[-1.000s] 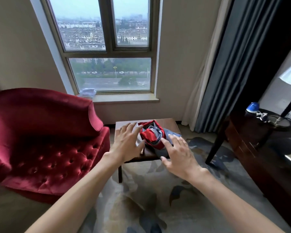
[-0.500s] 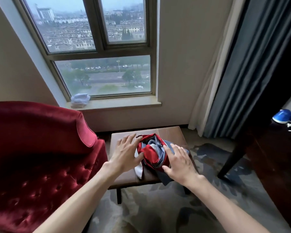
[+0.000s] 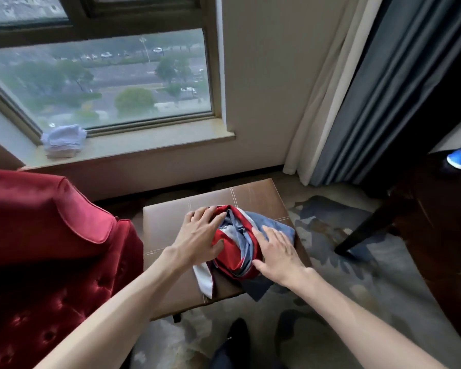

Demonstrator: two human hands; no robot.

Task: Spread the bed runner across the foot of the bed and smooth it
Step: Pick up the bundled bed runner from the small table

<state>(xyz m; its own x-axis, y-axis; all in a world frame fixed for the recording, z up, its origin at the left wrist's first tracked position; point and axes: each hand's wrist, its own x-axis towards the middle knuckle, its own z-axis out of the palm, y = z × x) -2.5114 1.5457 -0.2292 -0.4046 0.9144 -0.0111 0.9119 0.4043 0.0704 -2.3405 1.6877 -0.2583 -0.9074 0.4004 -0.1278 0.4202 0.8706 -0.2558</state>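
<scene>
Moved: left hand (image 3: 200, 237) and right hand (image 3: 277, 253) have come down onto the bed runner (image 3: 236, 235)
Left hand: spread fingers pressing its left side
Right hand: straight fingers flat on its right side
Bed runner: crumpled heap on the bench (image 3: 165, 222)
Armchair (image 3: 51, 235): red, left of bench

Table (image 3: 165, 230): low, brown, stitched top, standing on patterned carpet (image 3: 357, 275).
On it: bunched red, blue and white bed runner (image 3: 234, 251); a white end overhangs the near edge.
</scene>
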